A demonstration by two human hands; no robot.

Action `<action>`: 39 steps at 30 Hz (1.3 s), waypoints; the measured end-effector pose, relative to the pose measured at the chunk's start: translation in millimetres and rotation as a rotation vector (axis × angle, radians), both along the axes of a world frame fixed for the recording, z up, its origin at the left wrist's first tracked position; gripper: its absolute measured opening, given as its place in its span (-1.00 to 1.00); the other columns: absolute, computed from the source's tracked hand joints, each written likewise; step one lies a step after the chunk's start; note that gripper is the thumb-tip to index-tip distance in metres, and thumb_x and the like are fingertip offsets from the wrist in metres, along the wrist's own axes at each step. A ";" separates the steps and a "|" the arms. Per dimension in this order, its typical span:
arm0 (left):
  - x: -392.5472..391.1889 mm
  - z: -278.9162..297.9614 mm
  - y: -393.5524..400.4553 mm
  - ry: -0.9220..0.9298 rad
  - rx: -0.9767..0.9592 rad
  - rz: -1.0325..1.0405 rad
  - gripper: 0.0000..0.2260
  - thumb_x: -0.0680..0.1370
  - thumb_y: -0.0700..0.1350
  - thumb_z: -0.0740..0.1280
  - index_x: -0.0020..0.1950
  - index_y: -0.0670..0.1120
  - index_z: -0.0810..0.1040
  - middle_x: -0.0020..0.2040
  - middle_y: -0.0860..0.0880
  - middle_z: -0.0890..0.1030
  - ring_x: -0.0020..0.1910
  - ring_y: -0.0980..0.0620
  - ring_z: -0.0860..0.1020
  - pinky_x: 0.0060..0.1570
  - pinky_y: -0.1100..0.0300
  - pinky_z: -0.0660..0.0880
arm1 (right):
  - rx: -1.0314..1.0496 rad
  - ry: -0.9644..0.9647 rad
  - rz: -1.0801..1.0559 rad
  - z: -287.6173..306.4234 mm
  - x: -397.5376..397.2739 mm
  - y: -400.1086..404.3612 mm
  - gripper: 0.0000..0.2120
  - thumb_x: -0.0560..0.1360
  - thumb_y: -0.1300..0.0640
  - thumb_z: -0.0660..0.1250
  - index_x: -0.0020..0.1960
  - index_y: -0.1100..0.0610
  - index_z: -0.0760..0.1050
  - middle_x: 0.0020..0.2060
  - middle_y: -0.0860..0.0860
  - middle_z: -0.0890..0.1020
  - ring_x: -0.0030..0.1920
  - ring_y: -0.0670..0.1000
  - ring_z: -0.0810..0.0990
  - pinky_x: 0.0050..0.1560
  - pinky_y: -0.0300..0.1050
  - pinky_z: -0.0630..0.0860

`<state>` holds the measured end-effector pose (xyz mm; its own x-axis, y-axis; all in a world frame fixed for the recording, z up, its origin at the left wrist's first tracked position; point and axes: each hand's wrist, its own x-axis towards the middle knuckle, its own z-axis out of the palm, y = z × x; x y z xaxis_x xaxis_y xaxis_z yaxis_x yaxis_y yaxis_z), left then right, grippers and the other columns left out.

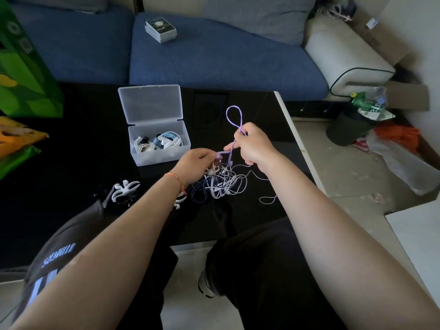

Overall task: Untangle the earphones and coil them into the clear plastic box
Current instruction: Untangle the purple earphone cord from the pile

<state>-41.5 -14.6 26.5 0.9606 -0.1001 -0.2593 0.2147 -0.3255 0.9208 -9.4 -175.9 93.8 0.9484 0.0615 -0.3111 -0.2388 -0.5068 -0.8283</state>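
Observation:
A purple earphone cable (234, 115) rises in a loop above my right hand (253, 145), which grips it with curled fingers. My left hand (196, 163) pinches the purple plug end of the same cable just left of the right hand. Below both hands a tangle of white, purple and dark blue earphone wires (220, 184) lies on the black table (83, 151). The clear plastic box (162, 156) stands open to the left of the hands, lid tipped back, with coiled white and light blue earphones (158, 141) inside.
White plastic cable winders (125, 189) lie on the table near my left forearm. Green and orange bags (26, 75) stand at the table's left edge. A blue sofa (214, 58) with a small box (160, 29) is behind. A full bin (350, 126) stands on the floor at right.

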 end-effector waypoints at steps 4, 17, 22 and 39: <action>1.3 1.4 -1.2 -0.007 -0.092 0.088 -0.77 0.68 -0.09 0.16 0.06 -0.05 0.62 -0.03 -0.03 0.65 -0.11 0.11 0.55 -0.16 0.31 0.47 | -0.011 -0.040 0.021 2.2 -1.5 1.7 -0.86 0.69 0.15 0.11 -0.04 0.11 0.36 -0.11 0.05 0.72 -0.69 -0.17 0.24 -0.63 -0.29 0.19; -4.7 30.6 -1.1 -0.074 -0.334 -0.003 -0.89 0.57 -0.30 0.30 0.03 -0.20 0.61 -0.34 -0.11 0.60 -0.36 -0.09 0.54 -0.30 0.08 0.49 | -0.126 -0.188 0.298 26.0 -11.5 4.6 -0.92 0.52 0.17 0.43 -0.04 0.16 0.69 -0.53 -0.19 0.54 -0.47 -0.28 0.48 -0.44 -0.49 0.31; -7.0 31.7 13.2 0.001 -0.150 0.218 -0.89 0.57 -0.12 0.33 -0.11 -0.12 0.58 -0.43 -0.03 0.33 -0.64 0.12 0.32 -0.56 0.23 0.34 | -0.142 -0.191 0.238 36.7 -11.9 1.7 -0.86 0.56 0.08 0.37 -0.02 0.11 0.68 -0.28 -0.15 0.58 -0.22 -0.21 0.52 -0.24 -0.34 0.35; -28.7 31.8 29.0 0.029 -0.495 0.103 -0.69 0.68 0.03 0.15 0.18 -0.13 0.57 -0.25 -0.12 0.59 -0.34 -0.02 0.54 -0.13 0.16 0.56 | -0.263 -0.196 0.392 37.1 -19.4 33.6 -0.80 0.58 0.12 0.25 -0.17 0.10 0.58 -0.31 -0.10 0.53 -0.25 -0.12 0.47 -0.24 -0.17 0.31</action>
<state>-70.2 14.4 58.3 0.9652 -0.1226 -0.2312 0.2502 0.1731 0.9526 -28.8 -142.4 130.9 0.9116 0.3684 -0.1823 0.1584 -0.7242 -0.6711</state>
